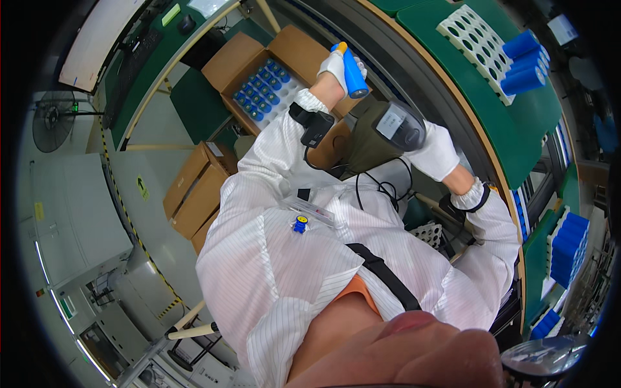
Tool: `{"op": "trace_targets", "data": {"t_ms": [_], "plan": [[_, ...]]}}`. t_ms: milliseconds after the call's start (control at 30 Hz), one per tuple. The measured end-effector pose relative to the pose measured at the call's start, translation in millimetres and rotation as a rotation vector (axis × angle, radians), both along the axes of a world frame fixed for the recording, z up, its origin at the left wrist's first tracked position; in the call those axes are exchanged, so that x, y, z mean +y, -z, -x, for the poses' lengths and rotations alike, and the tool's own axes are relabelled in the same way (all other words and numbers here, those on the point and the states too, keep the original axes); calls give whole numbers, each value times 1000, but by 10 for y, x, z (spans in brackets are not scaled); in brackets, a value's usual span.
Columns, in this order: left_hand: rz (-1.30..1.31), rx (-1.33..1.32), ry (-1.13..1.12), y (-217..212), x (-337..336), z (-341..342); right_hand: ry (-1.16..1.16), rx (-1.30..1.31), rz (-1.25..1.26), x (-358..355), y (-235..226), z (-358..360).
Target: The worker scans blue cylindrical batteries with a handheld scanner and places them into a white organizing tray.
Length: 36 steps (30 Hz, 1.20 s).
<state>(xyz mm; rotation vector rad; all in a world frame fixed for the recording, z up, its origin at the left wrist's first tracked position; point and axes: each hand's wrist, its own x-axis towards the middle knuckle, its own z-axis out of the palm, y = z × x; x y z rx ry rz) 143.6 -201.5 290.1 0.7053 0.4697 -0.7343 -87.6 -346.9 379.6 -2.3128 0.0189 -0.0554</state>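
A single fisheye view from the left camera on my head, looking steeply down my own front — my chin crowds the lower edge and my white smock (278,271) fills the middle, very near the lens. The view faces floor and workplace at once: the green bench (517,129) curves along the right rim, cardboard boxes (259,71) sit farther off at top, grey floor to the left. Straight edges bow toward the black rim. No second view shares the scene.
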Motion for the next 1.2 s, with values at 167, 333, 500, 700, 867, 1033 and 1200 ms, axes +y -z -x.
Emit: {"op": "trace_targets", "data": {"t_ms": [167,333,500,700,867,1033,1200], "plan": [[-159,-174,98,-365,-265,92,52,-17,28,-25,-28,14],[-82,-598,190,-897,-609,171,-85,-70,54,-88,-112,66],[-331,-1385,498,-1555,-1095,194,-330,-227,-12,-106,-231,175],[-298,-1638,620,-1941,-2084,178,-399,-393,-64,-132,-297,189],[-336,-1785,566,-1780,-2754,123,-377,-422,-62,-148,-325,154],[-423,-1706,588,-1631,-3074,61,-328,-348,-63,-189,-349,162],[-685,-1925,700,-1676,-3290,17,-335,-362,-80,-210,-359,156]]}}
